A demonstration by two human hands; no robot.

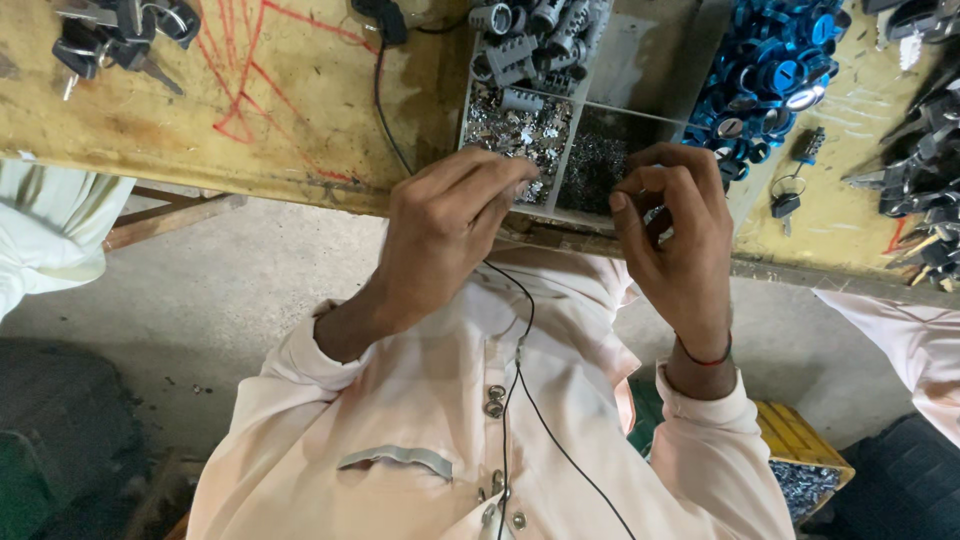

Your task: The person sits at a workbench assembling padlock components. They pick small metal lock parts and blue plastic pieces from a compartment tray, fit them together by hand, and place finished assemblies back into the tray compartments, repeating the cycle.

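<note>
My left hand reaches over the table edge with its fingertips pinched together on a tiny silver piece, at the near end of a tray compartment full of small silver metal parts. My right hand, with a red thread around the wrist, is curled beside it, thumb and forefinger pinching a small shiny metal part. It hovers over the near edge of a second compartment, which holds darker tiny parts. The two hands are a short gap apart.
The divided grey tray also holds grey lock cylinders at its far end. Blue round caps are heaped to the right and keys lie far left on the worn yellow table. A black cable runs down to my shirt. Another person's sleeve is at right.
</note>
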